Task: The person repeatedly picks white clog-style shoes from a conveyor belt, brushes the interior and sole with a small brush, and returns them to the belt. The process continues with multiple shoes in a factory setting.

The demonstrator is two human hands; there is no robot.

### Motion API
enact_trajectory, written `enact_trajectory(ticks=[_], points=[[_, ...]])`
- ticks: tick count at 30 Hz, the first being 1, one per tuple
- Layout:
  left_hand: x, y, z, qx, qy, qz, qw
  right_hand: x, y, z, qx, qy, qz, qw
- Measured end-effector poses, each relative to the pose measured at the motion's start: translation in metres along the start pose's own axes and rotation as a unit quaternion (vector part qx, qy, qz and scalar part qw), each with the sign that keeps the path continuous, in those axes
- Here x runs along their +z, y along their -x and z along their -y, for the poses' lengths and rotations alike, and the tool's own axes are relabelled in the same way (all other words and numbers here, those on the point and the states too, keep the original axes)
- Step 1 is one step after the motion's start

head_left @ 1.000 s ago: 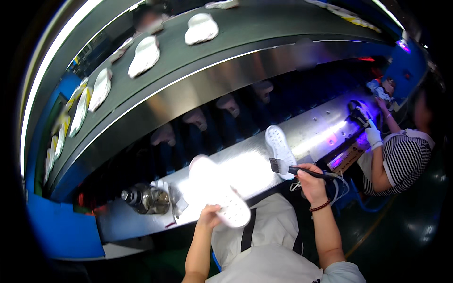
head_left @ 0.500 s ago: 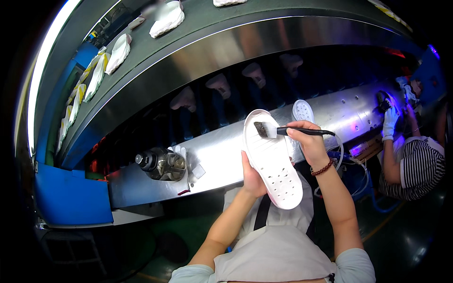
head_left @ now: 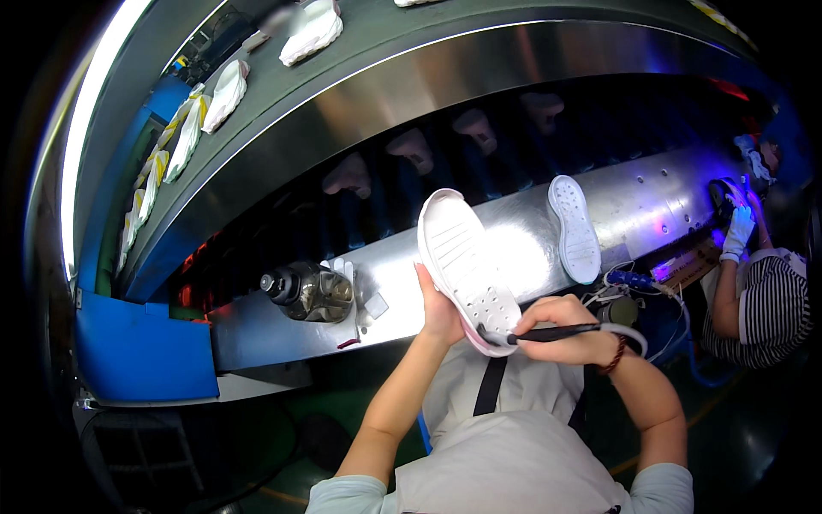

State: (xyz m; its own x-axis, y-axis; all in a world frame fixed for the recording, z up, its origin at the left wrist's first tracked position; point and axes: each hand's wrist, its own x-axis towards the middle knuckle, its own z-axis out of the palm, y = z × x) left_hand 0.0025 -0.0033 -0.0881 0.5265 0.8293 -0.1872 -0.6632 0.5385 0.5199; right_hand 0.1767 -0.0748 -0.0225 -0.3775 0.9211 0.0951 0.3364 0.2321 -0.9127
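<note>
My left hand (head_left: 439,307) is closed around the side of a white shoe sole (head_left: 462,253), which has ribs at its far end and small holes at its near end. It is held tilted above the metal ledge, its inner face up. In my right hand (head_left: 569,330) is a black-handled brush (head_left: 556,333) with a tube or cable at its back end. The bristles touch the near end of the sole, by the rim, and are partly hidden there. A second white sole (head_left: 574,230) lies on the ledge beyond my right hand.
A dark clear bottle (head_left: 310,292) stands on the metal ledge (head_left: 394,265) to the left. Several pale shoe parts (head_left: 312,32) lie on the green conveyor (head_left: 377,43) above. At right, a co-worker's gloved hand (head_left: 738,231) holds a dark shoe. Cables (head_left: 676,317) hang near my right arm.
The brush has moved from the sole's far end to its near end. My left hand and the sole have shifted slightly left, and the second sole shows more fully.
</note>
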Motion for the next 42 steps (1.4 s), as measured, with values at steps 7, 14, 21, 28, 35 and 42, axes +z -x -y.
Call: enact_trajectory(ticks=[7, 14, 21, 28, 35, 42], points=[[0.034, 0.011, 0.017, -0.13, 0.077, 0.162, 0.975, -0.027, -0.028, 0.019, 0.036, -0.171, -0.18, 0.968], [0.048, 0.013, 0.005, -0.078, 0.145, 0.163, 0.973, -0.029, -0.013, 0.021, -0.025, -0.227, -0.037, 0.973], [0.047, 0.001, 0.002, -0.015, 0.113, 0.148, 0.982, -0.034, -0.009, 0.019, -0.044, -0.17, 0.011, 0.984], [0.054, -0.014, -0.003, 0.081, -0.038, 0.091, 0.992, -0.039, -0.004, 0.006, -0.083, -0.08, -0.062, 0.991], [0.076, -0.015, -0.014, 0.128, -0.034, 0.081, 0.988, -0.041, 0.0, -0.002, -0.037, -0.255, -0.093, 0.962], [0.077, -0.019, -0.029, 0.151, -0.027, 0.158, 0.975, -0.042, 0.003, -0.011, -0.096, -0.304, -0.08, 0.944]])
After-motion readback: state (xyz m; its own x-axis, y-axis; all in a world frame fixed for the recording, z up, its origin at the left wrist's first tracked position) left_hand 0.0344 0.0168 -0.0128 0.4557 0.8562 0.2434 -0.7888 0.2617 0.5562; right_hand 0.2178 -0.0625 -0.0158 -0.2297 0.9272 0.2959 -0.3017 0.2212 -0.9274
